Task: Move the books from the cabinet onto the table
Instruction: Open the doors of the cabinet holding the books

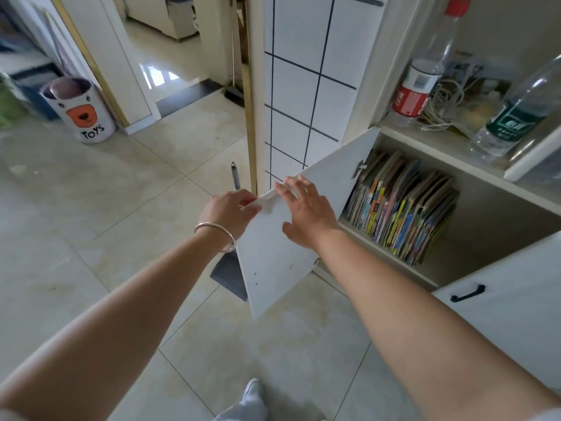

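A row of colourful thin books (pixel 400 208) stands leaning in the lower compartment of a white cabinet (pixel 485 238) on the right. Its left door (pixel 288 244) is swung open toward me. My left hand (pixel 227 209), with a silver bangle on the wrist, grips the door's top outer corner from the left side. My right hand (pixel 303 208) rests on the door's top edge, fingers laid over the inner face, thumb spread below. No table is in view.
The shelf above holds two plastic bottles (pixel 422 71) (pixel 513 113) and tangled cables. The right door with a black handle (pixel 467 293) is shut. A dustpan (pixel 230 278) stands behind the open door. A "TOYS" bin (pixel 80 112) sits far left by a doorway.
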